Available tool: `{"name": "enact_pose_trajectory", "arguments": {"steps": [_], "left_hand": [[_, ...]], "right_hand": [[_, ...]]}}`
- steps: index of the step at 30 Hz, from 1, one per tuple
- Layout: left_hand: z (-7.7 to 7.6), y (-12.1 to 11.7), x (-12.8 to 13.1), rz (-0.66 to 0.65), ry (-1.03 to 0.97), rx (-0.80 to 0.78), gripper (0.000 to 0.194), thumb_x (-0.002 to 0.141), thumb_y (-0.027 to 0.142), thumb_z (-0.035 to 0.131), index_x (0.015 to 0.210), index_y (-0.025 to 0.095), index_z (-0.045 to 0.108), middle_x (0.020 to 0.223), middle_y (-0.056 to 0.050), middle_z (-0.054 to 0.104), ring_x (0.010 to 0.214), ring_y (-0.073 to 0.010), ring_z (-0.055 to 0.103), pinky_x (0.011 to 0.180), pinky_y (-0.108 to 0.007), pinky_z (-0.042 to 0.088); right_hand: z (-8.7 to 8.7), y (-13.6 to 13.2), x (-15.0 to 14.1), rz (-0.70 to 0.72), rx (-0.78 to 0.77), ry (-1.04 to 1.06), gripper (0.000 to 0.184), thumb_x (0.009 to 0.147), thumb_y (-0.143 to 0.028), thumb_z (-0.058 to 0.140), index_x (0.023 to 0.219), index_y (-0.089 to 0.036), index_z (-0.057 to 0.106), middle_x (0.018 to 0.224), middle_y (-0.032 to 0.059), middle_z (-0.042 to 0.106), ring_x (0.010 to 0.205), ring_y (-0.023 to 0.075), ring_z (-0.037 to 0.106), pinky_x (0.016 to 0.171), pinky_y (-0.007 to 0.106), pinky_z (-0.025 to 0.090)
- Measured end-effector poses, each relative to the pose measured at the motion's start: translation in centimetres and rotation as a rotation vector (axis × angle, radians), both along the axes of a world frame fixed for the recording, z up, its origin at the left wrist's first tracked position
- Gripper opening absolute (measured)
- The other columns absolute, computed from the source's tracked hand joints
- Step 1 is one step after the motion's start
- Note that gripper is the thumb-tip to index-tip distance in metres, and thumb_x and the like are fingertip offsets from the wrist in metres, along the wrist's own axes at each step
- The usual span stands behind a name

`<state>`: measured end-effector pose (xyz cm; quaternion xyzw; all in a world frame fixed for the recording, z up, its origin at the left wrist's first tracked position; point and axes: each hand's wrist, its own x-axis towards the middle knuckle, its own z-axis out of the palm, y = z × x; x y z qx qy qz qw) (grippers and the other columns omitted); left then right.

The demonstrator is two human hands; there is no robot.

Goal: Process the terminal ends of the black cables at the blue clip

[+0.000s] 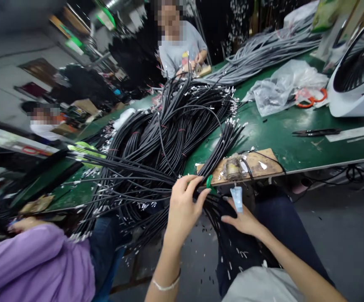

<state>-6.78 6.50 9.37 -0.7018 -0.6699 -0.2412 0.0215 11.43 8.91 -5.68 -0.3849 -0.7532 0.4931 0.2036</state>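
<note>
My left hand is closed round a bundle of black cables at the table's near edge, close to a green tie. The cables have silver metal ends and fan out in a big heap over the green table. My right hand rests on my lap, its fingers curled on the black cables that hang down there. A small wooden board with a round metal fixture sits on the table edge just beyond my hands. A pale blue tag hangs from it.
A person in a purple sleeve sits close at my left. Another person works at the far end. Grey cables, a plastic bag, orange-handled scissors, black pliers and a white fan lie to the right.
</note>
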Motion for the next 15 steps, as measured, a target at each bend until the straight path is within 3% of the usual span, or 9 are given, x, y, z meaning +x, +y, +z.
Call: {"name": "enact_pose_trajectory", "arguments": {"steps": [2,4,8,11,15], "left_hand": [[0.4,0.9,-1.8,0.015,0.270,-0.093,0.039,0.086,0.041,0.061,0.116,0.017,0.057,0.107,-0.012,0.063,0.104,-0.0288,0.056,0.098,-0.048,0.040],[0.0,1.6,-3.1,-0.015,0.461,-0.188,0.044,0.083,0.049,0.062,0.109,0.013,0.059,0.098,-0.013,0.065,0.099,-0.0303,0.058,0.098,-0.050,0.038],[-1.5,2.5,-4.1,-0.016,0.564,-0.234,0.034,0.085,0.048,0.059,0.087,0.014,0.060,0.084,-0.012,0.066,0.089,-0.0291,0.060,0.087,-0.045,0.041],[-1.7,2.1,-3.8,-0.015,0.534,-0.193,0.022,0.083,0.037,0.061,0.084,0.015,0.058,0.084,-0.010,0.067,0.088,-0.0278,0.061,0.084,-0.043,0.041],[0.2,-1.8,-3.3,0.006,0.490,-0.107,0.007,0.079,0.022,0.061,0.083,0.017,0.058,0.083,-0.007,0.067,0.085,-0.0260,0.062,0.081,-0.042,0.040]], "right_hand": [[3.3,-1.0,0.9,0.104,0.124,-0.164,0.047,0.084,-0.037,0.064,0.124,-0.014,0.056,0.116,0.0162,0.064,0.111,0.0308,0.056,0.097,0.047,0.042],[7.0,-1.9,2.2,0.232,0.217,-0.162,0.028,0.085,-0.036,0.064,0.108,-0.019,0.065,0.099,0.0087,0.068,0.096,0.0257,0.062,0.089,0.039,0.047],[13.0,-1.0,3.1,0.265,0.492,-0.046,0.022,0.092,-0.033,0.055,0.109,-0.022,0.063,0.092,0.0032,0.068,0.087,0.0184,0.064,0.078,0.029,0.048],[15.6,1.7,1.1,0.201,0.819,-0.162,0.027,0.089,-0.024,0.058,0.114,-0.015,0.059,0.100,0.0088,0.067,0.093,0.0225,0.062,0.076,0.032,0.048],[17.4,5.5,-2.2,0.324,1.158,-0.276,0.062,0.078,-0.022,0.069,0.134,-0.013,0.043,0.136,0.0174,0.052,0.128,0.0311,0.044,0.101,0.047,0.035]]}}
